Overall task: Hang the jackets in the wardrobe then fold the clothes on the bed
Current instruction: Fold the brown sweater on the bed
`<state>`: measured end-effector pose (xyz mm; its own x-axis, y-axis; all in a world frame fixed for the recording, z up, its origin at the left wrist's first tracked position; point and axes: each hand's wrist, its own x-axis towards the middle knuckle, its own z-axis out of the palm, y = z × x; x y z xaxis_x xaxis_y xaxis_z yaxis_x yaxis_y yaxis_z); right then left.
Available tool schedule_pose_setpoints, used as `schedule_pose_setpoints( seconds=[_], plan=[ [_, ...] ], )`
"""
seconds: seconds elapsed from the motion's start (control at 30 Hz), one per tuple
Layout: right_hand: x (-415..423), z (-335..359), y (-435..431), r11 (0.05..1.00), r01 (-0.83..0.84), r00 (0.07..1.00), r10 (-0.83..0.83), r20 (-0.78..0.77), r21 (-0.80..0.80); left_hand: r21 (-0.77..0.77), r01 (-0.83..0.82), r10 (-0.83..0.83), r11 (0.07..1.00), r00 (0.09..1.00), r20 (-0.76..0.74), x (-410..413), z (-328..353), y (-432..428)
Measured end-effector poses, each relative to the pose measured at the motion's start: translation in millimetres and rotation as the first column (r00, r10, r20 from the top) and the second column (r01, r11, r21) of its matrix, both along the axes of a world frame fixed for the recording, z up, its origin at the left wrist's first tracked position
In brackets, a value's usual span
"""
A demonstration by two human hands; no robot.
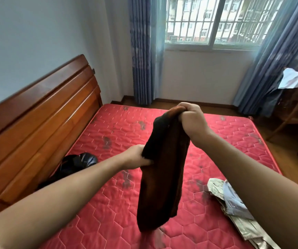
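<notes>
Left hand (135, 156) and right hand (192, 119) tight on a brown garment (164, 168), left fingertips hidden behind it.

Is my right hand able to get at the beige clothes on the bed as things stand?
Probably not yet: the right hand grips the top of the brown garment. The beige clothes lie uncovered near that forearm, so once it lets go, the way looks free.

On bed (99, 203): clothes (234, 203) R, bundle (78, 164) L
</notes>
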<state>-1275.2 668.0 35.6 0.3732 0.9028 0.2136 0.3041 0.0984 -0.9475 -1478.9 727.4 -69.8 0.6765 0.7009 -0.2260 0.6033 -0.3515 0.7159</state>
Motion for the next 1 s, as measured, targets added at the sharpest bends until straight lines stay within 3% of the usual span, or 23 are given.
schedule_pose_setpoints(
  seconds=[0.07,0.23,0.37,0.5,0.57,0.7,0.77,0.87,0.93,1.0],
  plan=[
    [2.8,6.6,3.3,1.0,-0.008,0.998,0.01,0.059,-0.029,0.036,-0.002,0.001,0.999,1.0,0.013,-4.4,-12.7,8.3],
    [33.4,2.1,0.8,0.989,0.123,0.94,-0.089,0.329,-0.083,-0.175,-0.058,0.086,0.983,0.984,0.158,-31.2,-26.2,31.0],
    [55.6,-2.1,-9.5,0.978,0.139,0.792,-0.017,0.61,-0.153,-0.169,-0.104,0.154,0.98,0.936,0.316,-47.2,-15.6,56.0],
    [66.4,-1.2,-16.5,0.948,0.227,0.663,0.017,0.749,-0.223,-0.166,-0.08,0.149,0.983,0.875,0.461,-54.6,10.1,89.3],
    [68.7,-1.1,-19.5,0.928,0.308,0.604,-0.02,0.797,-0.21,-0.046,-0.005,0.022,0.999,0.923,0.384,-57.0,20.6,105.7],
    [65.5,-8.6,-25.2,0.861,0.473,0.447,-0.052,0.893,-0.187,0.358,0.16,-0.167,0.92,0.986,-0.012,-69.6,31.0,140.2],
    [57.0,-22.1,-26.8,0.793,0.576,0.496,-0.145,0.856,-0.199,0.416,0.165,-0.154,0.894,0.986,-0.061,-78.6,27.4,151.5],
    [36.9,-43.4,-21.7,0.71,0.682,0.617,-0.43,0.659,-0.175,0.42,0.004,-0.059,0.908,0.991,0.12,-84.9,19.1,154.3],
    [22.9,-52.7,-11.9,0.65,0.735,0.665,-0.635,0.393,-0.194,0.394,-0.067,-0.037,0.917,0.967,0.251,-84.5,14.4,151.5],
    [11.3,-57.7,-0.9,0.606,0.761,0.632,-0.773,0.056,-0.233,0.377,-0.095,-0.044,0.921,0.938,0.345,-85.2,14.8,150.4]
  ],
)
